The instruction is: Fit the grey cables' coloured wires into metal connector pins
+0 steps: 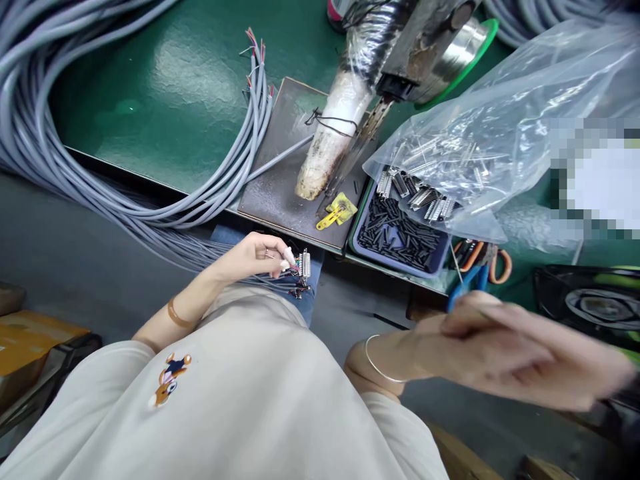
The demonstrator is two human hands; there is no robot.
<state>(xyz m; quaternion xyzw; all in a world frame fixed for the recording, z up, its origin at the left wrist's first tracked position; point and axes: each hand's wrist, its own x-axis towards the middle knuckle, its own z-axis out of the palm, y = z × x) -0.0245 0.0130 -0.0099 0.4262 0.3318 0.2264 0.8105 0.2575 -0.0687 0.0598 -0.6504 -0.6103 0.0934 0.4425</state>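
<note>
My left hand (263, 255) is over my lap, with white covers on its thumb and fingertip. Its fingers are closed in a pinch on the coloured wires at the end of a grey cable, right behind a metal multi-pin connector (306, 265). More connector ends (299, 291) on grey cables rest on my thigh just below. Off to the right, my right hand (520, 353) is smeared by motion, so its fingers and anything in them are unclear. Nearest to it are pliers with orange handles (500, 267) and a blue-handled tool (470, 283) at the bench edge.
A blue tray (435, 267) holds small black tubes and metal connectors. A clear plastic bag (500, 100) of connectors overlaps it. On a dark board (280, 160), a wrapped white nozzle (327, 143) points down beside a yellow clip (330, 219). Grey cables (30, 93) loop at left; a solder-wire spool (463, 60) stands behind.
</note>
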